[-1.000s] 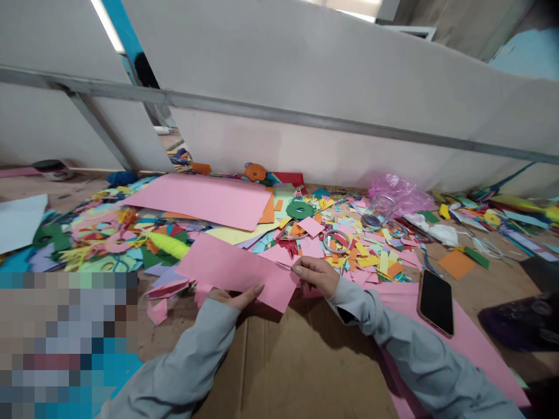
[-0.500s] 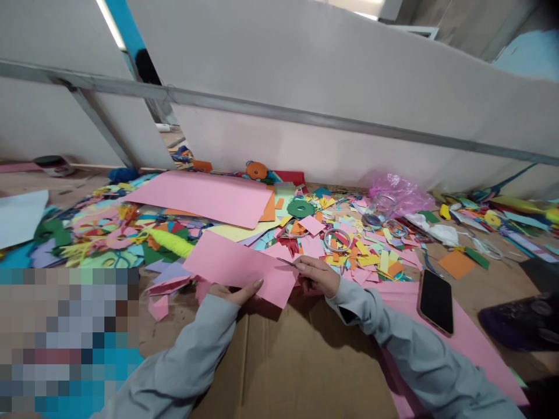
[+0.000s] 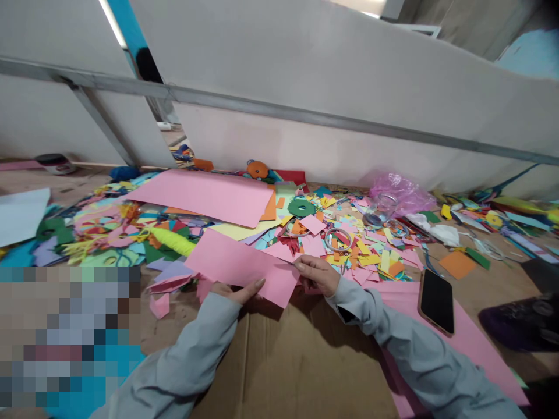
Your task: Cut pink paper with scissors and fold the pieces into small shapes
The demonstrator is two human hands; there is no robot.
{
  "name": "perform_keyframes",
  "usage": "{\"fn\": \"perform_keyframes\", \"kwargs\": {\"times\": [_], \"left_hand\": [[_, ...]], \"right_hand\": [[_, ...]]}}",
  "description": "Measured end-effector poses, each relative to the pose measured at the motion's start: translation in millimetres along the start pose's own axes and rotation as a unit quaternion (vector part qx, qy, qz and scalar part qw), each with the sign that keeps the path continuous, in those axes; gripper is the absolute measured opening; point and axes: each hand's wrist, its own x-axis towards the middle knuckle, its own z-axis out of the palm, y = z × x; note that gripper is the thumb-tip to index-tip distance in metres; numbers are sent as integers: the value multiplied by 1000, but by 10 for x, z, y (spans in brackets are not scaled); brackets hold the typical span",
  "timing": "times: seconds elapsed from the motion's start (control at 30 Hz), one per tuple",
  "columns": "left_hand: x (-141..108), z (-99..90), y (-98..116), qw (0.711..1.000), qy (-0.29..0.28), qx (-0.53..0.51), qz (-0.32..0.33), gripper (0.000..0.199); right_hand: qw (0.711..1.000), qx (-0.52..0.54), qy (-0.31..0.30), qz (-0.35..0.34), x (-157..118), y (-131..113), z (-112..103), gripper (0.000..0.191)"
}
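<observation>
My left hand (image 3: 238,291) pinches the near edge of a pink paper sheet (image 3: 236,261), thumb on top and fingers underneath. At the sheet's right end, my right hand (image 3: 318,273) is closed on a pair of scissors (image 3: 287,262). Only a thin dark blade shows, at the paper's upper right edge; the handles are hidden in my fingers. The sheet is held tilted above a brown cardboard piece (image 3: 301,366).
Paper scraps (image 3: 371,256) and a tape roll (image 3: 338,239) lie beyond my hands. A larger pink sheet (image 3: 201,195) rests at the back left. To the right are a phone (image 3: 437,301) on pink paper and a dark purple object (image 3: 519,320). A partition (image 3: 305,128) stands behind.
The scissors' blade shows less above the paper edge than before. Both hands and the pink sheet stay in nearly the same place.
</observation>
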Motion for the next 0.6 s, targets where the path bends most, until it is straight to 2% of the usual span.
{"fn": "perform_keyframes", "kwargs": {"times": [0.1, 0.3, 0.6], "left_hand": [[-12, 1, 32, 999, -30, -45, 0, 32], [-26, 9, 68, 997, -9, -67, 22, 38], [-70, 14, 125, 994, -36, -102, -1, 29]], "right_hand": [[1000, 1, 5, 0, -1, -6, 9, 43], [1000, -4, 9, -1, -3, -22, 14, 43], [1000, -12, 12, -8, -17, -63, 30, 43]]}}
